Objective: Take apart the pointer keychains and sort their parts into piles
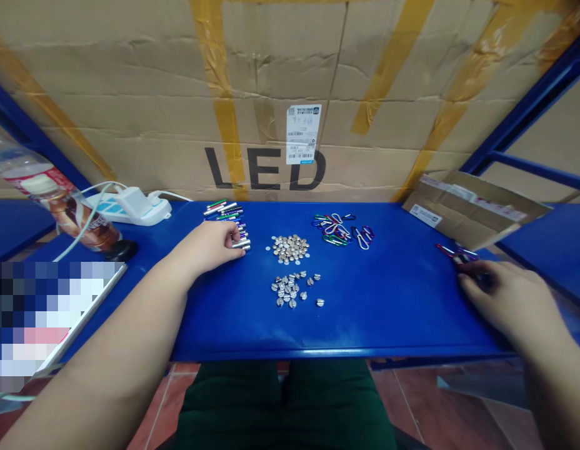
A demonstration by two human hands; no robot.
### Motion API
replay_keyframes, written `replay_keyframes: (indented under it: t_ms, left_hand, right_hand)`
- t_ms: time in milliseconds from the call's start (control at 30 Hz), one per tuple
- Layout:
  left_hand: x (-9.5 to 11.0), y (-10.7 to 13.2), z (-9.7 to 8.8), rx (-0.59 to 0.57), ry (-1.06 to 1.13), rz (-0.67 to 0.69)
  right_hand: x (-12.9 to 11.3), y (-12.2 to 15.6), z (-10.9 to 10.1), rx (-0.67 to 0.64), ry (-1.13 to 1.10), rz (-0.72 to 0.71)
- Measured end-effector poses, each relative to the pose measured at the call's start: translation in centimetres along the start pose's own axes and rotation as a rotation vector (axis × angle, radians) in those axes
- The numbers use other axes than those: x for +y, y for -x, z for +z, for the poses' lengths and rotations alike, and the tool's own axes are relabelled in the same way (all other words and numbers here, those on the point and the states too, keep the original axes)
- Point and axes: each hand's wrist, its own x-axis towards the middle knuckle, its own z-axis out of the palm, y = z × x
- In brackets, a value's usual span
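Observation:
My left hand [214,245] is at the left of the blue table, its thumb and fingers pinched on a silver metal tube [241,244]. Beyond its fingers lies a pile of small metal tubes [223,209] in green, red, silver and blue. My right hand [503,290] is at the table's right end with curled fingers; what they hold, if anything, is hidden. Just past its fingertips lie several coloured carabiners [452,251], partly covered. Between the hands are a heap of coin-like silver discs [290,248], scattered small slotted silver caps [286,290] and a pile of coloured carabiners [335,230].
A large taped cardboard box [266,81] stands along the back of the blue table [365,300]. At left are a drink bottle [69,206], a white power strip [152,209] with cables and a blurred flat object [41,325]. An opened cardboard carton [472,206] stands at right.

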Motion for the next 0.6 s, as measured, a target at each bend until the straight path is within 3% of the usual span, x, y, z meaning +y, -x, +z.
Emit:
replay_keyframes:
  t_ms: [200, 333, 500, 600]
  left_hand:
    - [0.4, 0.3, -0.1, 0.011, 0.002, 0.026]
    - [1.1, 0.6, 0.0, 0.021, 0.133, 0.08]
    - [3.2, 1.1, 1.1, -0.068, 0.33, 0.244]
    - [5.0, 1.4, 2.5, -0.144, 0.516, 0.356]
  right_hand:
    - [-2.8, 0.5, 0.2, -0.082, -0.294, 0.118]
    - [-4.2, 0.3, 0.2, -0.114, -0.444, 0.184]
    - [-7.0, -0.5, -1.4, -0.363, -1.059, 0.297]
    - [-10.8, -0.7, -2.4, -0.407, -1.329, 0.195]
